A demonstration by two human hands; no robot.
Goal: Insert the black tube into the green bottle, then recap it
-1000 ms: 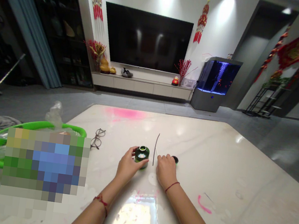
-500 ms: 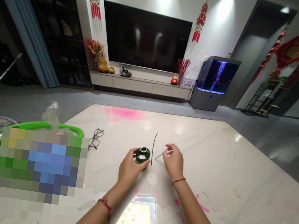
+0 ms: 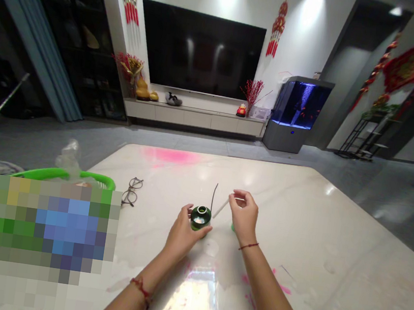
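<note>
My left hand (image 3: 185, 233) is wrapped round a small, squat dark green bottle (image 3: 201, 215) with a narrow round mouth, standing upright at the middle of the table. Between thumb and fingers, my right hand (image 3: 244, 214) pinches a thin whitish stick (image 3: 222, 206). The stick slants down to the left, its lower end just right of the bottle and apart from the mouth. Behind the bottle lies a thin black stick (image 3: 214, 194), its near part hidden. A bit of something green (image 3: 233, 227) shows beside my right hand, mostly covered by it.
Eyeglasses (image 3: 132, 192) lie on the pale table (image 3: 299, 214), left of the bottle. A green basket (image 3: 105, 180) with plastic bags stands at the left, partly blurred out. Pink stains mark the tabletop. Beyond are a television (image 3: 202, 49) and an aquarium (image 3: 301, 104).
My right hand has risen slightly, bringing the whitish stick clearly into sight and uncovering a bit of green. My left hand and the bottle have shifted slightly right.
</note>
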